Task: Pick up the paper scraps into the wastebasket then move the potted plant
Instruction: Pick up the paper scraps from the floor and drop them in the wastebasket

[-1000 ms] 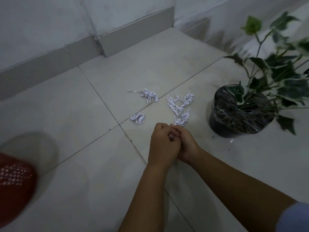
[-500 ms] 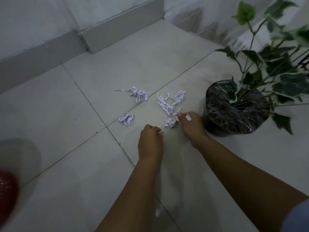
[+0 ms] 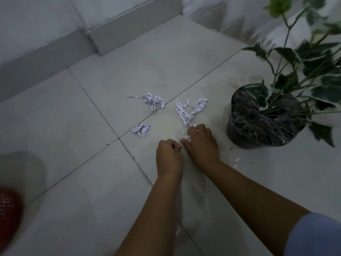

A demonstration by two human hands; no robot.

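White crumpled paper scraps lie on the tiled floor: one clump [image 3: 154, 101] at the back, a small one [image 3: 141, 129] to the left, and a V-shaped pile [image 3: 190, 110] just beyond my fingers. My right hand [image 3: 201, 143] is closed on a scrap [image 3: 188, 138] at the near end of that pile. My left hand [image 3: 168, 157] is a fist touching the right hand's fingertips; what it holds is hidden. The potted plant [image 3: 262, 117], a dark pot with variegated ivy leaves, stands right of my right hand. The red mesh wastebasket [image 3: 8, 207] shows at the far left edge.
White walls with a grey skirting board [image 3: 129, 28] form a corner at the back. Grout lines cross the pale floor tiles [image 3: 184, 58]. A light blue sleeve [image 3: 313, 235] shows at the bottom right.
My right hand reached out to the near end of the scrap pile, then pulled back a little with a scrap. My left hand came back beside it. The view shifted slightly.
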